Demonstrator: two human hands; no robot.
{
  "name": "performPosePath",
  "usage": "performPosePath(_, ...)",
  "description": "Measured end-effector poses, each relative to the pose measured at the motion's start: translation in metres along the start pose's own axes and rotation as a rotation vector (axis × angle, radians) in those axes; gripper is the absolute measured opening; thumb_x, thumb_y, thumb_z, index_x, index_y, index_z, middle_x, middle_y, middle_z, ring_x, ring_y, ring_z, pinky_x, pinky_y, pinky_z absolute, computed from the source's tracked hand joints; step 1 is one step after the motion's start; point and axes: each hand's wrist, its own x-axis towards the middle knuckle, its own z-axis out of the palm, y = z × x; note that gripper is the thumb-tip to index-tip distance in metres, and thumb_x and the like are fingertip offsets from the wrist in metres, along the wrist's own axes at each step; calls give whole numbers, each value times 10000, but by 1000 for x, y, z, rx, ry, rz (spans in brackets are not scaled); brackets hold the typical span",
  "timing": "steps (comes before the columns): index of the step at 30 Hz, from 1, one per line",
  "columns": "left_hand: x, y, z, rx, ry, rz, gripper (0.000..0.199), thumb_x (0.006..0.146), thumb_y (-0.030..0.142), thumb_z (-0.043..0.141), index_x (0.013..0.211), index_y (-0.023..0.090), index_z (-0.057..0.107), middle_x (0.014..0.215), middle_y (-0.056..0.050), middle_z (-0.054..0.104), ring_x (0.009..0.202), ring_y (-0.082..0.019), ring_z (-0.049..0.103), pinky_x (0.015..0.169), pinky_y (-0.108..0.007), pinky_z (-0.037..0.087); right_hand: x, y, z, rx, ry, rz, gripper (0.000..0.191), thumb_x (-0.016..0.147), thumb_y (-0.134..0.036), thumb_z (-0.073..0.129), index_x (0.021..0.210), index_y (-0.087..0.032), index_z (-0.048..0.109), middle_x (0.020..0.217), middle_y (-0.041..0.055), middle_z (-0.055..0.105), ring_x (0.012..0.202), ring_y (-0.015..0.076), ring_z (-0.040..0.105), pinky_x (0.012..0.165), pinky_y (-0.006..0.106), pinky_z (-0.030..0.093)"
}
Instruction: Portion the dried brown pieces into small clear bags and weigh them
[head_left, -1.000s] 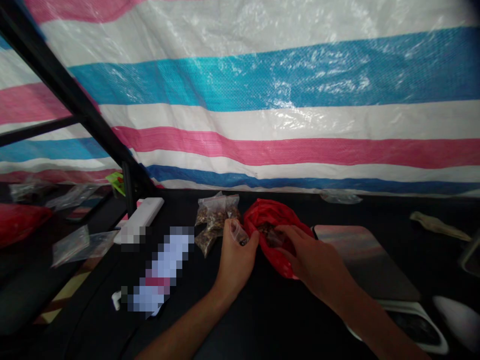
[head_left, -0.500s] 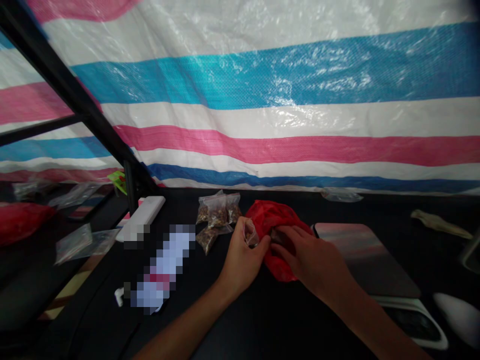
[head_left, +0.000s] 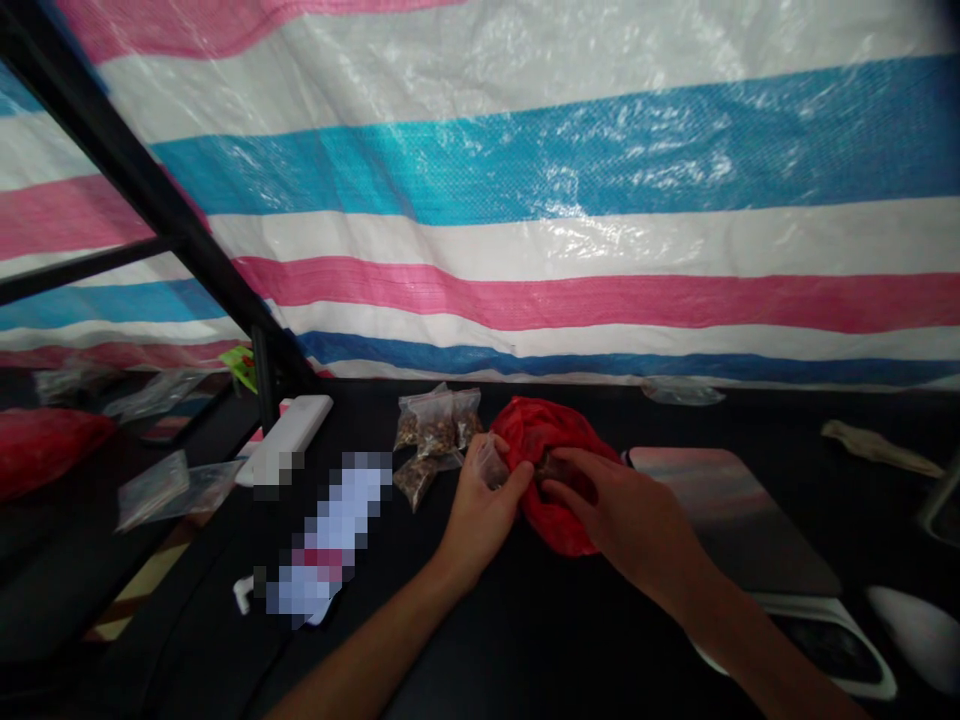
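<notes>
My left hand [head_left: 486, 500] is closed round a small clear plastic bag [head_left: 491, 466], with its thumb touching the edge of a red plastic bag [head_left: 555, 425]. The fingers of my right hand [head_left: 611, 495] reach into the mouth of the red bag, bent over its brownish contents [head_left: 553, 468]; whether they pinch any of it I cannot make out. Several small clear bags filled with brown bits [head_left: 436, 425] lie just behind and left of my left hand.
On the black table [head_left: 465, 650] are a white box [head_left: 300, 425], a blurred-out phone-like item [head_left: 345, 520] and a white earphone [head_left: 243, 594] at left. A grey pad [head_left: 727, 515], a white-rimmed device [head_left: 825, 640] and a white mouse [head_left: 911, 625] lie right. Striped sheeting hangs behind.
The small bag in my left hand has tilted, and my left thumb has shifted slightly left and up. The red bag's mouth is a little wider around my right fingers.
</notes>
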Motion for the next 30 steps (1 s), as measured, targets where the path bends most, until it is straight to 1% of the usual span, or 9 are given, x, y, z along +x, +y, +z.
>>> performPosePath(3,0,-3,0,102,68,122,151,932,245,632,968,233,487,908,7,538,832,-158,570,790,-291,500,2,0,-4,-2,31,54,312,983,-437,630,1261,-315,703,1081,17,829,835,263,803,691,363,603)
performPosePath(7,-2,-5,-5,426,168,279,67,970,204,589,979,224,526,1018,-38,520,931,-189,539,856,-333,479,3,0,-12,86,102,88,337,1014,-474,566,1291,-313,673,1129,15,816,893,263,802,728,381,628)
performPosePath(12,-9,-1,-8,627,70,351,112,933,192,627,988,225,536,994,-39,530,945,-218,524,833,-350,457,-1,-2,-15,240,146,-209,337,1041,-396,556,1362,-305,599,1359,27,721,1179,208,728,938,326,612)
performPosePath(16,-12,0,-7,668,1,367,221,845,146,673,1012,226,552,1022,-47,551,974,-232,539,825,-354,462,-4,-4,-11,243,163,-363,340,1063,-346,522,1391,-282,584,1348,57,714,1162,187,733,944,298,612)
performPosePath(18,-11,0,-7,675,-19,347,232,844,130,662,1030,228,564,1047,-53,563,999,-237,551,842,-362,469,-4,-3,-10,225,181,-387,346,1060,-334,531,1400,-289,577,1350,62,704,1138,183,741,915,292,622)
performPosePath(22,-9,-2,-8,709,-10,318,125,889,140,627,940,231,559,978,-39,569,944,-233,554,812,-363,468,-4,-2,-13,250,236,-394,359,1046,-311,564,1403,-275,562,1315,67,714,1144,184,734,943,294,615)
performPosePath(25,-10,-3,-7,717,-11,370,193,853,102,638,961,232,545,982,-38,571,948,-238,551,809,-368,471,-5,-4,-17,232,263,-459,372,1042,-264,550,1414,-264,547,1314,85,699,1115,194,741,910,309,631)
performPosePath(28,-12,-4,-6,687,-16,449,251,838,110,665,1017,229,535,999,-40,570,954,-239,551,815,-374,473,-8,-7,-20,143,248,-514,438,1021,-141,491,1436,-273,540,1357,108,654,1059,202,752,812,312,646)
performPosePath(30,-13,-3,-6,672,-6,469,214,870,149,669,1019,229,537,1004,-40,568,961,-236,550,820,-373,471,-9,-6,-20,101,246,-538,561,969,-29,429,1466,-271,522,1387,120,627,1045,197,750,793,306,639)
